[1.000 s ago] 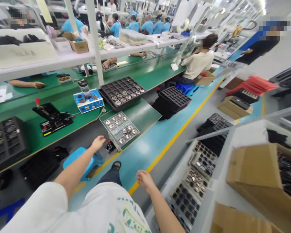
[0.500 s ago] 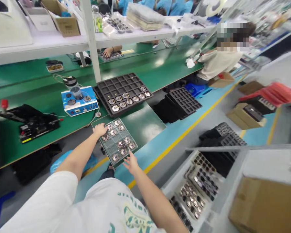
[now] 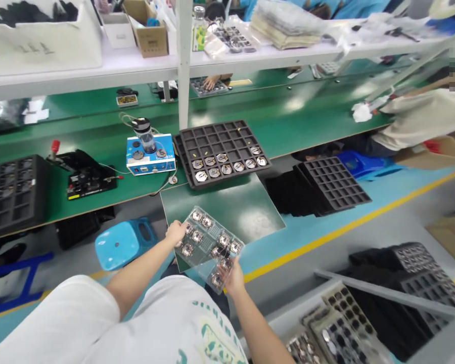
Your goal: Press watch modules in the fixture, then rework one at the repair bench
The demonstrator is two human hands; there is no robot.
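Note:
A clear plastic tray [image 3: 207, 246] with several round metal watch movements in its pockets is tilted in front of my body, over the edge of the green board. My left hand [image 3: 176, 233] grips its left edge, fingers partly hidden by the tray. My right hand [image 3: 232, 278] holds the opposite, near-right end, with fingers under the see-through plastic. Beyond it, a black compartment tray [image 3: 222, 141] lies on the bench, its two front rows holding round metal parts.
A blue box-shaped device [image 3: 150, 164] carrying a clear jar stands left of the black tray. Farther left are a black fixture with a red knob [image 3: 87, 174] and another compartment tray [image 3: 13, 192]. A blue stool [image 3: 119, 244] is below. Stacked black trays [image 3: 335, 184] stand right.
My view has swung left. My right hand, earlier spread beside the clear tray, has closed on its near-right end. The tray has turned and its right end has shifted rightward.

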